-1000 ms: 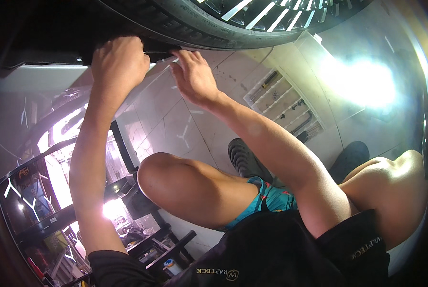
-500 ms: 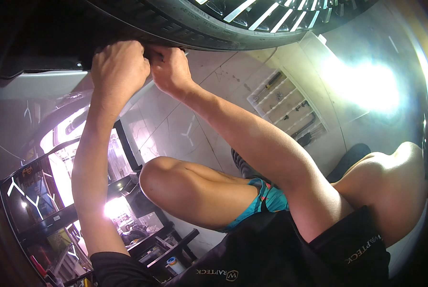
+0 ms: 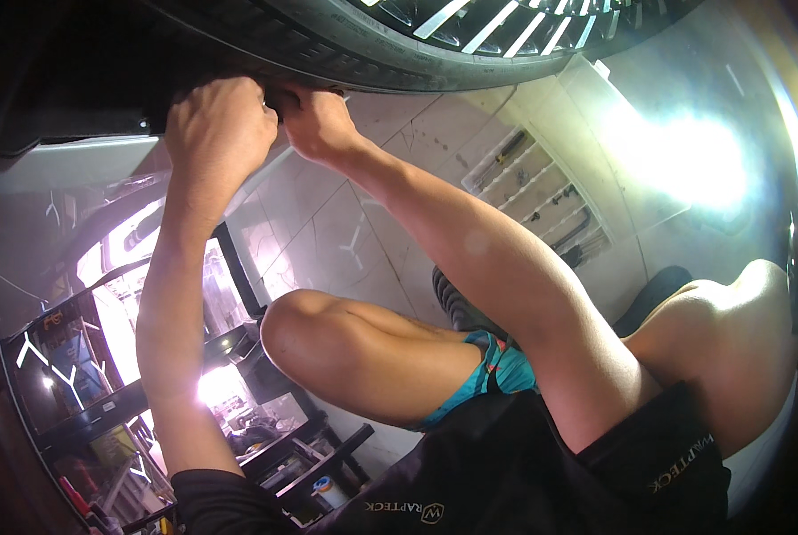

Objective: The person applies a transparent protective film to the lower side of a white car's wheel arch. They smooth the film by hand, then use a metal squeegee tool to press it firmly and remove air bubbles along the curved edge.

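Note:
A car wheel with a black tyre (image 3: 345,45) and bright-edged spokes (image 3: 497,27) fills the top of the view. Just beneath the tyre, at the dark wheel-well lining (image 3: 69,80), my left hand (image 3: 219,125) is closed with its knuckles toward me. My right hand (image 3: 323,129) is beside it on the right, its fingers curled up toward the tyre's lower edge. Something dark lies between the two hands, but shadow hides its shape. The fingertips of both hands are hidden. A light-coloured body panel edge (image 3: 78,165) runs left of my left hand.
On the tiled floor (image 3: 363,227), right of my right forearm, lies a pale compartment tray (image 3: 542,183) with tools. A glaring light (image 3: 698,165) shines at the right. My bent knee (image 3: 296,334) is below the hands. Black shelving (image 3: 87,415) shows at lower left.
The tyre has turned slightly, its sidewall lettering and spokes shifting. Both hands have moved slightly to the left, still closed at the same spot below the tyre.

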`<act>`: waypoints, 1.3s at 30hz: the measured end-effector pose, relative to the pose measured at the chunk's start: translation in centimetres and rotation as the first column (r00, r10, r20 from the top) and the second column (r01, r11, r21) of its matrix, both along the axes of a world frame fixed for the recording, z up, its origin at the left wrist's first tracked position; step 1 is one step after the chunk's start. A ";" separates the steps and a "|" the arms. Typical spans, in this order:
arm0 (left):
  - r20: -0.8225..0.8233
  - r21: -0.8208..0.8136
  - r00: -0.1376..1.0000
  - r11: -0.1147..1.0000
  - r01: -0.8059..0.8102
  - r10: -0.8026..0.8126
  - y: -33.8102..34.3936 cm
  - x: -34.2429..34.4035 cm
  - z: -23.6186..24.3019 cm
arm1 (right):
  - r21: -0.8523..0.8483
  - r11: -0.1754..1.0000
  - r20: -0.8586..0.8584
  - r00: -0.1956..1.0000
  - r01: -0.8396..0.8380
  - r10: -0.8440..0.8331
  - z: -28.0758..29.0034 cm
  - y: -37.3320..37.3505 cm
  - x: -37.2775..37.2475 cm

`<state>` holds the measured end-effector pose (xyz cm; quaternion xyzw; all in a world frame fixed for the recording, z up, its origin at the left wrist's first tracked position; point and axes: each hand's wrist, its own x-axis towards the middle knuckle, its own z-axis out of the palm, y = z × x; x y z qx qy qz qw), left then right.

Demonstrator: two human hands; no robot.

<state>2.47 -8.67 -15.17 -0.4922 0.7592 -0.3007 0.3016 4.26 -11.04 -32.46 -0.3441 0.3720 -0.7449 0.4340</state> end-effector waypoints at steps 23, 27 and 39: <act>0.043 -0.040 0.997 0.997 -0.060 0.061 -1.1 0.0 -0.8 | 0.080 0.991 -0.156 0.983 0.112 -0.098 -1.0 1.0 0.0; 0.064 -0.014 0.992 0.994 -0.110 0.111 -1.3 -0.1 -0.6 | 0.065 0.994 -0.100 0.992 0.087 -0.081 -1.1 1.2 0.0; -0.062 0.151 0.914 0.909 -0.389 0.402 -4.3 0.1 0.6 | 0.166 0.985 -0.024 0.999 0.043 -0.039 -0.7 1.1 0.3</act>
